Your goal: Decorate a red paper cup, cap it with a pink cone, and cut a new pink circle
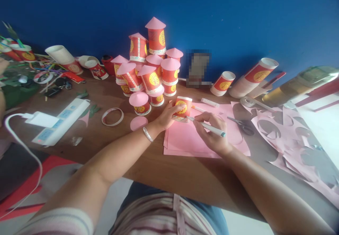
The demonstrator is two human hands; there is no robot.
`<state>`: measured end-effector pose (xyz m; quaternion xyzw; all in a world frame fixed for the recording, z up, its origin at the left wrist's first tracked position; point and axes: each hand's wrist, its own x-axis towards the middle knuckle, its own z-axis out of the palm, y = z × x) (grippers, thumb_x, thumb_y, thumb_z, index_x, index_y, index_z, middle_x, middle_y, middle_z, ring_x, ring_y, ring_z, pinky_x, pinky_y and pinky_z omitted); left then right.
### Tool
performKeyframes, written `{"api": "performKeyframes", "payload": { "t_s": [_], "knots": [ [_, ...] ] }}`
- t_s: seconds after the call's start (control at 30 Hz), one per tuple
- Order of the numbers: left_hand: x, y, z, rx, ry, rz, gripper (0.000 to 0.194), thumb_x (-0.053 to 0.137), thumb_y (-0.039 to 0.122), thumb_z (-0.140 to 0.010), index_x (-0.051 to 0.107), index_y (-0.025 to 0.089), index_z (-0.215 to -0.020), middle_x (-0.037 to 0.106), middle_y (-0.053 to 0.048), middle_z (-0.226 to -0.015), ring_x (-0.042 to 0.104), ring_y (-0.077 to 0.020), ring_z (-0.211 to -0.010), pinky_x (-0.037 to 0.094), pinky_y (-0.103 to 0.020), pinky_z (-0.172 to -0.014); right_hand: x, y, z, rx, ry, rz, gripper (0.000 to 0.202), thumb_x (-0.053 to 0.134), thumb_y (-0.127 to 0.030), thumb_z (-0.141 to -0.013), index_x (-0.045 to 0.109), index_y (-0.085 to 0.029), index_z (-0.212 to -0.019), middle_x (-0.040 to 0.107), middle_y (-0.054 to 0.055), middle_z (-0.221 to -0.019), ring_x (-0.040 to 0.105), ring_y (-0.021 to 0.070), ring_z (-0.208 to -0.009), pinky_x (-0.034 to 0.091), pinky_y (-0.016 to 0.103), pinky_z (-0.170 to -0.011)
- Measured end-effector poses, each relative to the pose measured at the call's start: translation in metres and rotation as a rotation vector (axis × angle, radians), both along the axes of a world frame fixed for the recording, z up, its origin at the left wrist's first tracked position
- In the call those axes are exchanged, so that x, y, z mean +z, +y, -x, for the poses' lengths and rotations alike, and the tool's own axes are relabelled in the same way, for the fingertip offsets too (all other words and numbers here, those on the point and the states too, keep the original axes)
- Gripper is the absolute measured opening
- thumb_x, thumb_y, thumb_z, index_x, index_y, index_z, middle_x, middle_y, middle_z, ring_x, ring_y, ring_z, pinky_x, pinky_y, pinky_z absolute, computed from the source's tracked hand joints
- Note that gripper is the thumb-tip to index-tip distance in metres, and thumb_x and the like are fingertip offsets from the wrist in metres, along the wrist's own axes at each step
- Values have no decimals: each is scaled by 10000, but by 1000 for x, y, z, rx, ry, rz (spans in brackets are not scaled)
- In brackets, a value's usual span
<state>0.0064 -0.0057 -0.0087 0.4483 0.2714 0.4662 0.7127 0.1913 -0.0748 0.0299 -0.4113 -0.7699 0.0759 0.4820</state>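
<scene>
My left hand grips a red paper cup with a yellow emblem, its white rim turned down over the pink paper. In my right hand is a white marker with a teal end, its tip close to the cup's lower band; whether it touches I cannot tell. An orange pen and a white marker cap or tube lie beyond. Left of the cup stand several stacked red cups with pink cone roofs. A pink disc lies near my left wrist.
Scissors and pink paper scraps lie to the right, near a tape roll. Cup stacks lean at the back. At left are a power strip, a paper ring and a white cable.
</scene>
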Motion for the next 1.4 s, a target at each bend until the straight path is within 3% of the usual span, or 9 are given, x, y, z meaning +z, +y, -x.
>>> {"api": "performKeyframes", "payload": {
  "t_s": [0.4, 0.77, 0.97, 1.4],
  "knots": [
    [14, -5, -2, -24, 7, 21, 436, 828, 493, -767, 716, 158, -1023, 726, -52, -868, 699, -188, -741, 602, -318, -671, 1, 2, -2, -24, 41, 32, 102, 618, -197, -931, 599, -252, -848, 728, -5, -740, 670, 161, -614, 529, 290, -585],
    [9, -3, -1, -33, 1, -19, 343, 780, 476, -824, 697, 176, -970, 690, -29, -807, 680, -180, -732, 607, -311, -658, -2, 1, -2, -16, -11, 20, 102, 632, -206, -924, 595, -257, -845, 734, -10, -734, 671, 164, -615, 544, 297, -610],
    [10, -3, -1, -17, -3, 30, 414, 808, 482, -778, 701, 183, -1045, 723, -42, -904, 705, -203, -793, 616, -327, -661, -1, 2, -2, -32, -22, 5, 109, 610, -198, -926, 590, -257, -838, 721, -12, -717, 660, 160, -600, 533, 295, -591],
    [12, -3, -3, 4, -48, -36, 309, 793, 445, -811, 657, 178, -889, 660, -5, -777, 636, -151, -709, 550, -278, -663, 0, -1, -1, 0, -7, -21, 128, 621, -171, -913, 568, -263, -841, 712, -25, -707, 659, 162, -595, 511, 295, -576]
  ]
}}
